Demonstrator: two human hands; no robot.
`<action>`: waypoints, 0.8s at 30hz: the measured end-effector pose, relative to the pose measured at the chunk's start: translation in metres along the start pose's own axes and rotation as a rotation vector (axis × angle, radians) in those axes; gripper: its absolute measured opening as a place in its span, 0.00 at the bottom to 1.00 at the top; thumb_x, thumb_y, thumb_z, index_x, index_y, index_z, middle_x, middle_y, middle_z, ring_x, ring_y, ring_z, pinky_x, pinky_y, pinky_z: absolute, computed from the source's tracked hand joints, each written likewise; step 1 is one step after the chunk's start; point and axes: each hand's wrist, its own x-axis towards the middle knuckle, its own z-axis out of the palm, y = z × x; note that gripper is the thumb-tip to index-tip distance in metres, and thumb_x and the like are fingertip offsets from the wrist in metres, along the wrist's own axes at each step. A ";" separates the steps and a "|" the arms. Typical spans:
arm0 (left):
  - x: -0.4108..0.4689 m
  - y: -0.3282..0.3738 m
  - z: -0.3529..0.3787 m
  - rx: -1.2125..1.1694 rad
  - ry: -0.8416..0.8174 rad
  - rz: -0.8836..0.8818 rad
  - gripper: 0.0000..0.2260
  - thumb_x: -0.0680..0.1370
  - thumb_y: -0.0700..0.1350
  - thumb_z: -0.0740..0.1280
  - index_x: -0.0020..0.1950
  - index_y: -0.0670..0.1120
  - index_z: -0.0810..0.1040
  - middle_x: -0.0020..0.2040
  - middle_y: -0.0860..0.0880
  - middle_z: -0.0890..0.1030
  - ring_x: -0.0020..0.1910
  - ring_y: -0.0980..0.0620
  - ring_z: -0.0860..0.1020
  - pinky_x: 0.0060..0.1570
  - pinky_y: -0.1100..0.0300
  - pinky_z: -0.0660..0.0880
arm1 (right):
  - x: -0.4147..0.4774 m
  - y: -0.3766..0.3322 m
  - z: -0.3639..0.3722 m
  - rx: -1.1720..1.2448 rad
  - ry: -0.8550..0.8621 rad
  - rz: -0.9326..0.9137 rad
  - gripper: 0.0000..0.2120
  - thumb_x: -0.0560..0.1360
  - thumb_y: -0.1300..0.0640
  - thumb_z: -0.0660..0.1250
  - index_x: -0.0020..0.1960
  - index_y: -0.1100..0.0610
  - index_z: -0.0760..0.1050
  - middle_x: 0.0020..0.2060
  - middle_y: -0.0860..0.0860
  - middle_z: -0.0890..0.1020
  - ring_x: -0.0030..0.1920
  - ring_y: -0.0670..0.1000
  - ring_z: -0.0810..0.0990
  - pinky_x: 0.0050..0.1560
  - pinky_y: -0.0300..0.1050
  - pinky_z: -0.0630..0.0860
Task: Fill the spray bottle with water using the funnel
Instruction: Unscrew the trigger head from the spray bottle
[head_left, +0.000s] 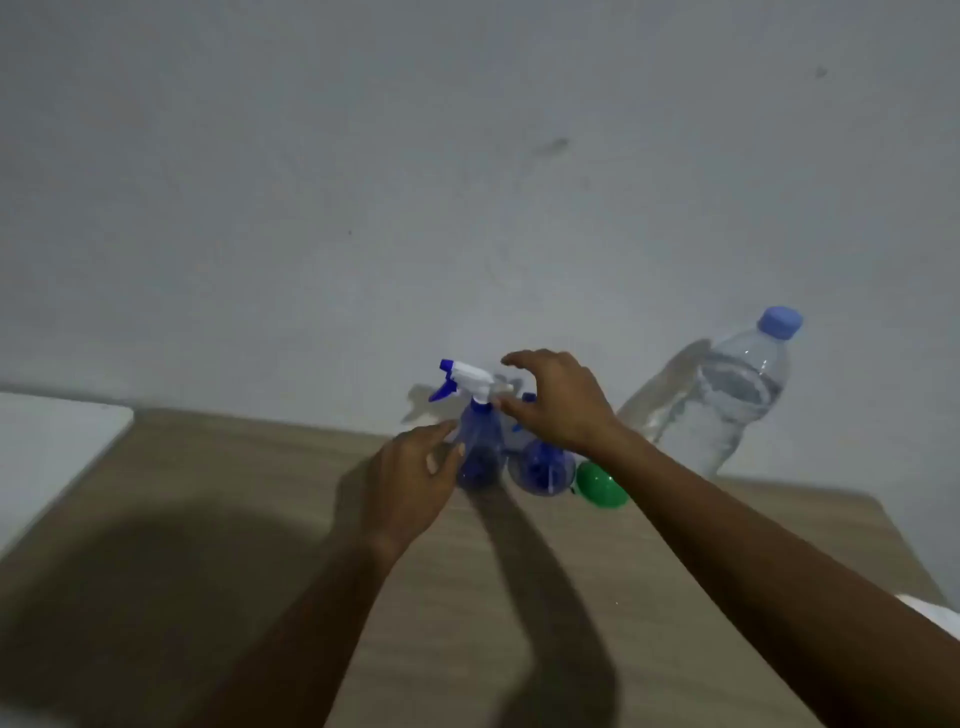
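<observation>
Translucent blue plastic spray bottle (480, 447): upright on wooden surface (208, 467), trigger head attached. Left hand (415, 483): fingers loosely spread at its side, grip unclosed. Right hand (561, 405): fingers arched over head, empty. Risk: a one-sided push could topple it.

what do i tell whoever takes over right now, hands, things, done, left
Left hand: open, fingers beside the spray bottle, not curled round it.
Right hand: open, arched beside the spray head, holding nothing.
The spray bottle stands upright on the table, head on. The green funnel lies to its right. The water bottle stands further right, capped.
Done: nothing visible.
Left: remove the head, seat the funnel, uncap, pour.
</observation>
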 end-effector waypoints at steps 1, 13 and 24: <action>0.003 -0.008 0.004 -0.022 -0.027 -0.033 0.16 0.81 0.51 0.67 0.69 0.50 0.78 0.63 0.51 0.82 0.59 0.53 0.80 0.50 0.68 0.69 | 0.010 -0.001 0.009 -0.051 -0.004 0.001 0.28 0.75 0.39 0.71 0.71 0.49 0.74 0.63 0.51 0.81 0.62 0.55 0.76 0.60 0.53 0.75; -0.006 -0.029 0.014 -0.414 -0.228 -0.170 0.20 0.81 0.49 0.68 0.72 0.58 0.72 0.59 0.62 0.80 0.57 0.65 0.78 0.48 0.76 0.72 | -0.015 -0.024 0.031 -0.037 0.063 -0.005 0.15 0.74 0.43 0.72 0.56 0.49 0.81 0.44 0.47 0.76 0.53 0.49 0.67 0.51 0.47 0.57; -0.126 -0.025 0.030 -0.612 -0.225 -0.183 0.19 0.78 0.37 0.72 0.68 0.45 0.78 0.63 0.50 0.83 0.64 0.51 0.80 0.66 0.53 0.76 | -0.158 -0.026 0.041 0.527 -0.100 -0.047 0.13 0.71 0.58 0.78 0.55 0.55 0.83 0.47 0.46 0.86 0.47 0.44 0.84 0.50 0.40 0.80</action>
